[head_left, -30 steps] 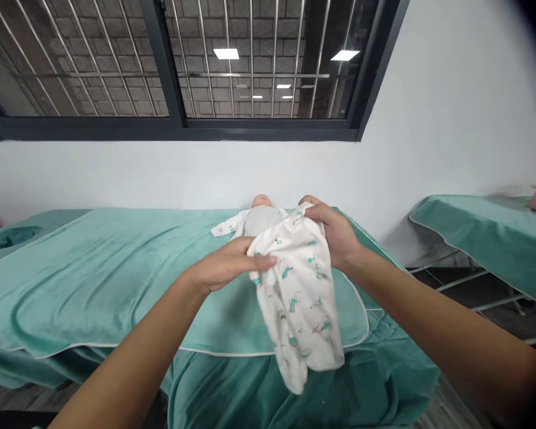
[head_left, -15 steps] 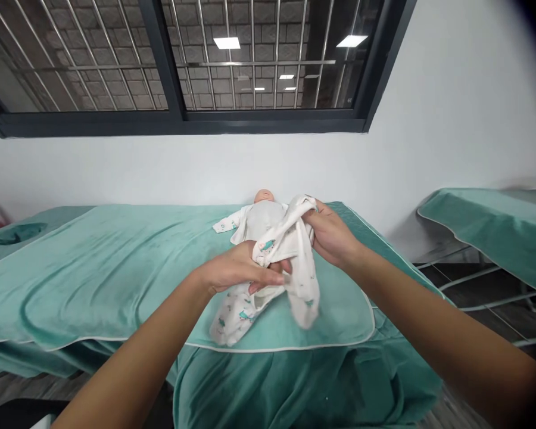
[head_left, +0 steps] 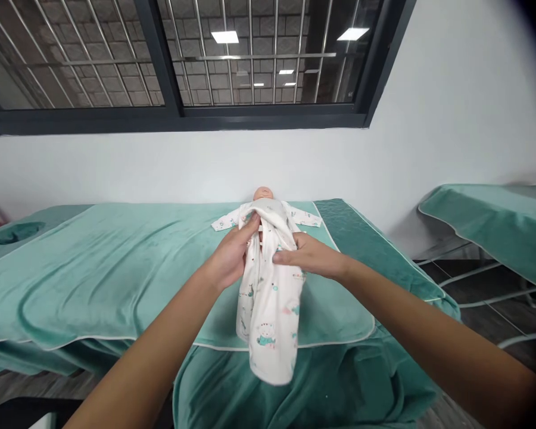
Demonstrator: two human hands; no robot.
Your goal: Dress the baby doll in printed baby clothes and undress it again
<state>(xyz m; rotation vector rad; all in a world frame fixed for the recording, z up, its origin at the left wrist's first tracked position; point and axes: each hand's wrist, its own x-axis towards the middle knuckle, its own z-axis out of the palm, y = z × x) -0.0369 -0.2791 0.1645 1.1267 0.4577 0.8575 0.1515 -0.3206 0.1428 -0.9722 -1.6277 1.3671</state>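
Observation:
White printed baby pants (head_left: 274,310) hang in front of me, their legs dangling over the front edge of the bed. My left hand (head_left: 232,250) is closed on the upper left side, thumb on top near the waistband. On the other side, my right hand (head_left: 315,255) grips the cloth with its thumb across the front; its other fingers are hidden behind the fabric. Beyond the pants a baby doll (head_left: 263,193) lies on its back, arms spread. It wears a white top with printed sleeves (head_left: 307,217). The pants hide its lower body.
A green velvety cover (head_left: 116,268) with white piping drapes the bed. Another green-covered bed (head_left: 486,220) with metal legs stands to the right. Behind is a white wall (head_left: 183,167) with a dark-framed barred window (head_left: 268,116).
Both hands have shifted their hold on the pants. The legs, spread apart before, now hang together and lower. My right hand has come down and my left has risen. The doll's right-side sleeve now shows.

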